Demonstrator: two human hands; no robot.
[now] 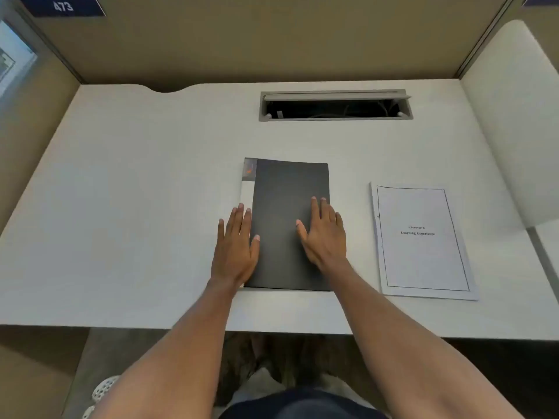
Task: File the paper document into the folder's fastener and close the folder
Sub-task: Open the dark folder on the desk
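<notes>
Plain white desk [136, 207] boxed in by tan cubicle walls [272, 40], with an open grey cable slot [335, 105] cut in near the back and a blue tag reading 473 [63, 6] up top left. The dark folder [287, 207] lies shut, flat in the middle. Left hand [235, 246] is spread flat on its spine edge, right hand [325, 234] flat on the cover, neither gripping anything. The paper document [422, 243] sits just to the right of the folder, apart from it.
</notes>
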